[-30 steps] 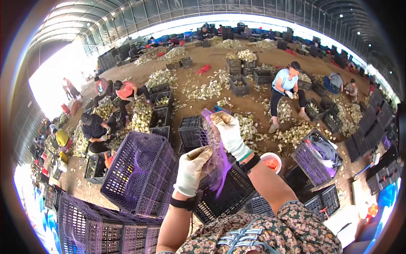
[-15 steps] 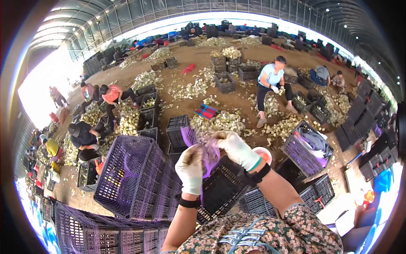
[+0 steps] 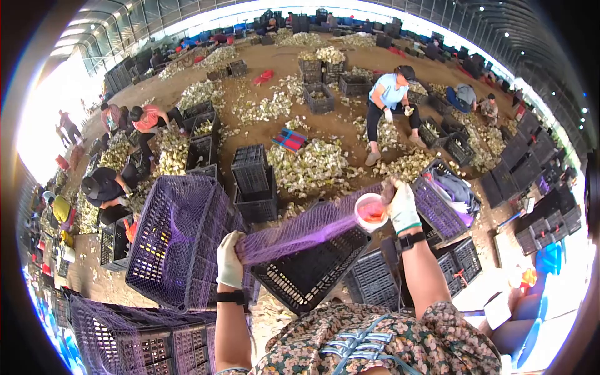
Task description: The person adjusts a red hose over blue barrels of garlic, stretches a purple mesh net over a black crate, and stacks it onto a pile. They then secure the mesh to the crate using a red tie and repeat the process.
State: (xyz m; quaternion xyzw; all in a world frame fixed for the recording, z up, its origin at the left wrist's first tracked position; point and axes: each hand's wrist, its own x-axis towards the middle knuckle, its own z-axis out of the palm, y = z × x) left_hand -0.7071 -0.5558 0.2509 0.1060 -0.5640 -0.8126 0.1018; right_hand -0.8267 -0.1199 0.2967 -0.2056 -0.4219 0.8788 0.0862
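The left hand (image 3: 230, 267), gloved, is clenched round one end of a purple net (image 3: 306, 226). The right hand (image 3: 400, 206) (gloved too) is fisted on the other end, higher and further out, so the net stretches taut between them. It hangs above an open black crate (image 3: 312, 275) on the floor. Just left of the left hand stands a netted crate (image 3: 175, 237), wrapped in purple mesh. A cup (image 3: 370, 210) shows just beside the right hand. Beyond are a stack (image 3: 253, 178) of black crates, a pale heap (image 3: 309, 164) and a bending person (image 3: 389, 94) in blue.
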